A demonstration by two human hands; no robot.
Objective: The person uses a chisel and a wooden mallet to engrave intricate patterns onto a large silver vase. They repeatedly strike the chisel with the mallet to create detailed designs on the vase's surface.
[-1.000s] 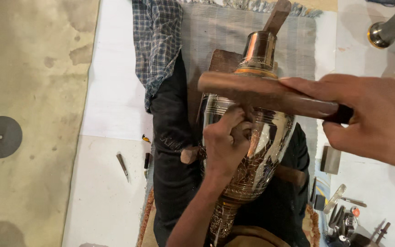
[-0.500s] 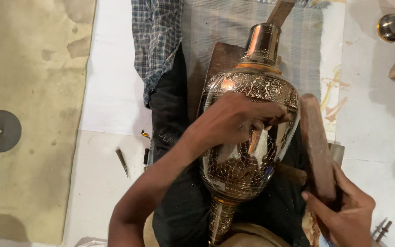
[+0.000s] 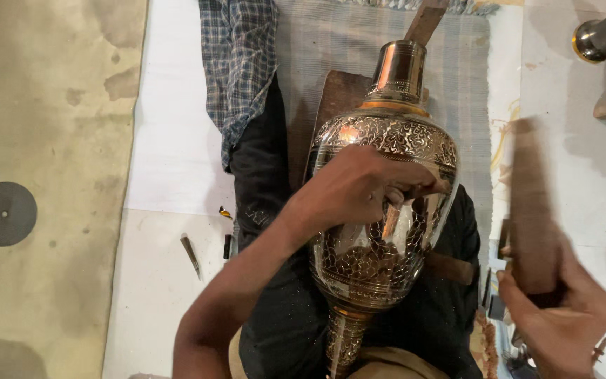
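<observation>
A large engraved metal vase (image 3: 380,154) lies across my lap, its neck pointing away from me. My left hand (image 3: 359,186) rests on the vase's belly and pinches a thin chisel-like tool (image 3: 391,219) against the shiny surface. My right hand (image 3: 562,323) grips a brown wooden mallet (image 3: 531,203) at the right, held upright and blurred, apart from the vase. Part of the vase's foot is hidden below my left arm.
A wooden board (image 3: 338,98) lies under the vase on a striped mat (image 3: 331,42). A checked cloth (image 3: 236,63) lies upper left. Small tools (image 3: 191,254) sit on the white sheet at left. A dark disc (image 3: 3,213) lies on the floor. A metal vessel (image 3: 601,35) stands upper right.
The mallet swung from across the top of the vase down to the right side and now stands upright there. My left hand stays on the vase with the tool.
</observation>
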